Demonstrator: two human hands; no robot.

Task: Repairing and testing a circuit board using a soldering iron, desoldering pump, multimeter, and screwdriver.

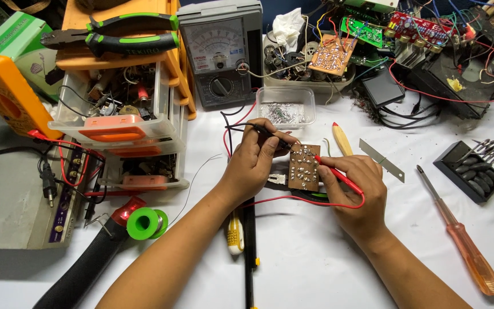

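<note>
Two probes on brown circuit board (304,167) — left hand (254,162) black, right hand (357,193) red.

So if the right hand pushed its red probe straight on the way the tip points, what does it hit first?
Probably the small brown circuit board: the right hand aims the red probe up-left, its tip already at the board's right edge.

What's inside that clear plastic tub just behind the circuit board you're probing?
The clear plastic tub holds a loose pile of small silvery metal bits. What kind they are is too small to tell.
</note>
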